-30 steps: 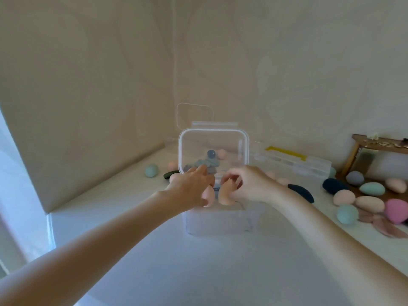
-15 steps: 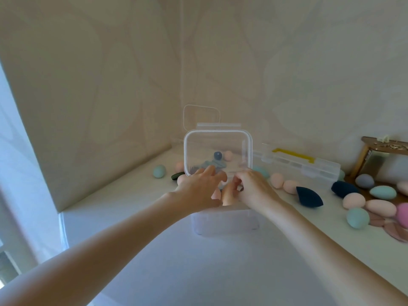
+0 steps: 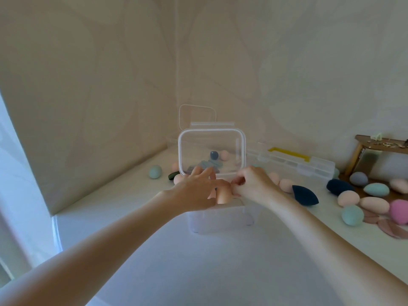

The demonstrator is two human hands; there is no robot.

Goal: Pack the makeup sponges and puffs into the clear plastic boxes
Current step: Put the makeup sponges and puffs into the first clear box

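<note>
White counter (image 3: 198, 272); clear box (image 3: 220, 219), scattered sponges (image 3: 352, 214), compartment case (image 3: 295, 163)
</note>
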